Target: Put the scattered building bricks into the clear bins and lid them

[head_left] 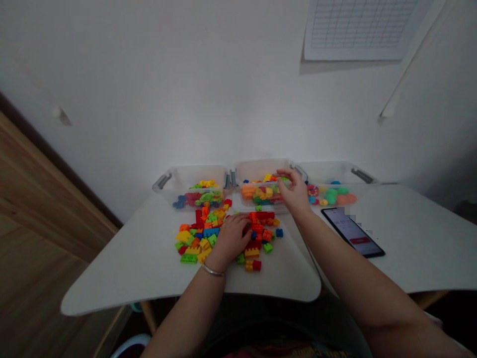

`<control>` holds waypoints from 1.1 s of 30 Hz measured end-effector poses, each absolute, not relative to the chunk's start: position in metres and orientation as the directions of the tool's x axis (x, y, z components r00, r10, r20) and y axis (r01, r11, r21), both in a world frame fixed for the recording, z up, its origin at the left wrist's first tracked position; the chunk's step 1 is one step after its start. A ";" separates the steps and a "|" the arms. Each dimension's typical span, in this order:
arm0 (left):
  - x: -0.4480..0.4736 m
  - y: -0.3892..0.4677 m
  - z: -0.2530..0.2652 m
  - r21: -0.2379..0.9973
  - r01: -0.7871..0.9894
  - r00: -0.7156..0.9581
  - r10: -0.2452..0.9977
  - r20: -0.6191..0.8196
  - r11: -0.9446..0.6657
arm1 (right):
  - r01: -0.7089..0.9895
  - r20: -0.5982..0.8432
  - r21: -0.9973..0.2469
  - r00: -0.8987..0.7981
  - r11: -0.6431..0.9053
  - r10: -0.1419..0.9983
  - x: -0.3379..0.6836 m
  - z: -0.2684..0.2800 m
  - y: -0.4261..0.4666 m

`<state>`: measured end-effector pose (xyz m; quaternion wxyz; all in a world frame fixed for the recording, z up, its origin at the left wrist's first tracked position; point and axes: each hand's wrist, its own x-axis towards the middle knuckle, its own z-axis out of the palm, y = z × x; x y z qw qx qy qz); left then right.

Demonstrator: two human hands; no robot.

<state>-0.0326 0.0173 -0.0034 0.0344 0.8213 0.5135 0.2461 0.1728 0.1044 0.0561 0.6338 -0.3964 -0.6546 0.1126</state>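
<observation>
A heap of coloured toy building bricks is spread on the white table. My left hand rests on the right part of this heap, fingers bent over the bricks, thumb apart from them; nothing is visibly gripped. Over the right side of the middle clear plastic bin, my right hand hovers with its thumb and fingers apart, holding nothing that I can see. Bricks of several colours lie inside that bin. Beside my left hand are red bricks and a small blue brick.
A left clear bin holds toy pieces, and a right clear bin contains green and orange rounded pieces. A phone lies on the white table by my right forearm. Behind the bins rises a wall.
</observation>
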 end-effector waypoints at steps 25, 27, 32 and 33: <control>-0.032 0.018 -0.002 0.316 0.819 0.358 0.856 0.372 -0.480 | 0.697 0.554 -0.385 -0.350 0.605 0.756 0.185 -0.029 0.080; -0.032 0.018 -0.002 0.317 0.816 0.362 0.854 0.374 -0.484 | 0.695 0.571 -0.383 -0.339 0.608 0.748 0.186 -0.030 0.080; -0.033 0.018 -0.004 0.319 0.812 0.354 0.848 0.395 -0.488 | 0.670 0.598 -0.409 -0.317 0.620 0.736 0.192 -0.033 0.081; -0.033 0.018 -0.005 0.319 0.812 0.354 0.847 0.396 -0.488 | 0.664 0.602 -0.416 -0.312 0.622 0.735 0.194 -0.034 0.081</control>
